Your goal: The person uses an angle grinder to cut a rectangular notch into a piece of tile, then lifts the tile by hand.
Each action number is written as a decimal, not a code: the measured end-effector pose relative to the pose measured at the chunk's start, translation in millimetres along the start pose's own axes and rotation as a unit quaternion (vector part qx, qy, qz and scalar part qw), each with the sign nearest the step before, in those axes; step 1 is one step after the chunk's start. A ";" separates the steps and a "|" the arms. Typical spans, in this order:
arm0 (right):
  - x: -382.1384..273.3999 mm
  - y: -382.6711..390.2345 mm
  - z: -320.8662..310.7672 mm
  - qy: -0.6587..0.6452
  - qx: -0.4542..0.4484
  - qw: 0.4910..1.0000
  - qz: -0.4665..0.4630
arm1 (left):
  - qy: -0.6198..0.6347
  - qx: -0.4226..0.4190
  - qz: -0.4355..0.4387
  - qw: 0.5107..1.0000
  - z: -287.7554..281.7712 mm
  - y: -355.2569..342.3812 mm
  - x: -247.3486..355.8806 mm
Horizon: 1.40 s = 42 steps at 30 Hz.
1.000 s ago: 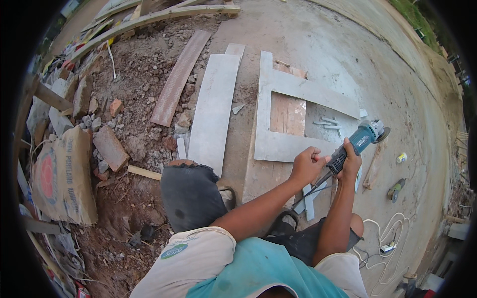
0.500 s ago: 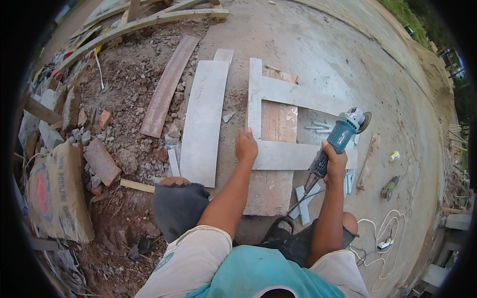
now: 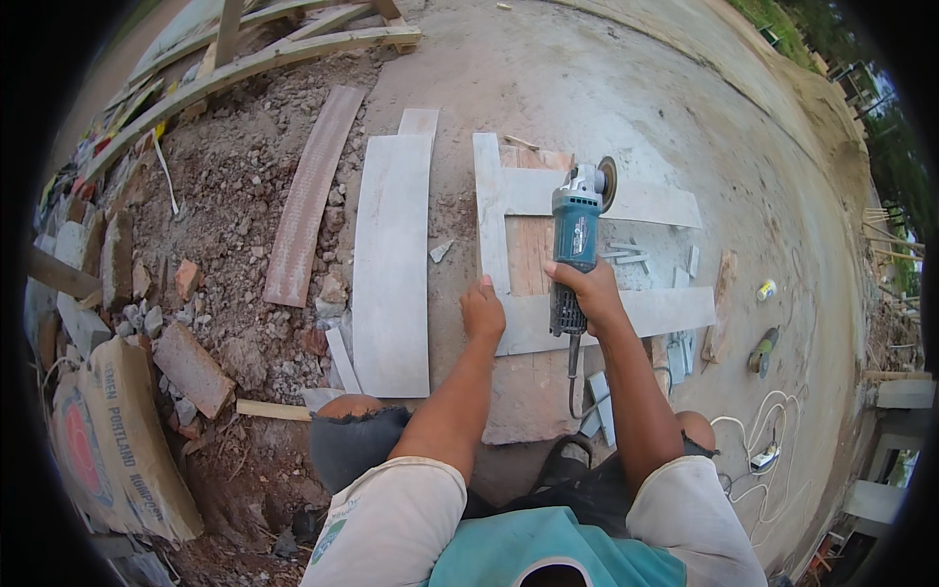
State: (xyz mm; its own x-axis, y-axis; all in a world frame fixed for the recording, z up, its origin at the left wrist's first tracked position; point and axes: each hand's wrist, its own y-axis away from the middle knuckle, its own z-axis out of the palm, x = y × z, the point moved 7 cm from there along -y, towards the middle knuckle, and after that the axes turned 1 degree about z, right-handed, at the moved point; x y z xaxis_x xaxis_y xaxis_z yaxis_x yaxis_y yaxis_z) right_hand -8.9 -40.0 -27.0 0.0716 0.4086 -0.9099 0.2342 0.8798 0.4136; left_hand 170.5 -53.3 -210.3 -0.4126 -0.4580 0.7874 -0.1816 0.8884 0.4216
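Observation:
My right hand [image 3: 590, 290] is wrapped round the body of a teal angle grinder [image 3: 575, 233]. The grinder points away from me, its disc [image 3: 608, 184] tilted to the right, above the far crosspiece of a pale grey slab frame [image 3: 616, 320]. This frame has a long upright strip [image 3: 490, 201] on its left and two crosspieces running right. It rests on a reddish plank [image 3: 531, 391]. My left hand [image 3: 482, 311] is closed on the left edge of the frame, by the near crosspiece; its fingertips are partly hidden. I cannot tell whether the disc is spinning.
Pale slabs [image 3: 393, 269] and a brown board [image 3: 313, 201] lie left, beside rubble and a cement bag [image 3: 125, 440]. Thin offcuts [image 3: 599, 403] lie near my feet. A second grinder [image 3: 763, 352] and a white cord [image 3: 748, 430] are on the right.
My right hand has brought the grinder left, from beyond the frame's right side to above it, and turned it more upright. My left hand stays at the frame's edge. The view has shifted slightly.

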 end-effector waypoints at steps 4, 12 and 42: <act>-4.9 -32.1 50.5 0.020 -0.050 0.999 -0.002 | 0.033 0.011 0.052 0.998 -2.1 -5.1 -2.4; 20.4 -95.6 104.5 0.106 -0.056 0.993 -0.001 | 0.051 0.066 0.053 0.995 -15.2 3.3 -0.3; 24.1 -135.4 121.5 0.077 -0.049 0.993 0.074 | 0.106 0.017 0.045 0.993 6.2 -10.8 -23.4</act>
State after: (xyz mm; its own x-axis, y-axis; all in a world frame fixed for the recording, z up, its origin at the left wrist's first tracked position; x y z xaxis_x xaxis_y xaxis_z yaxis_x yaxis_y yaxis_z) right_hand 78.9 -178.8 -108.8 -0.0528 0.5602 -0.8267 0.1368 0.8241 0.5497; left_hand 176.6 -52.0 -236.1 -0.2321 -0.3702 0.8995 -0.1843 0.9247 0.3330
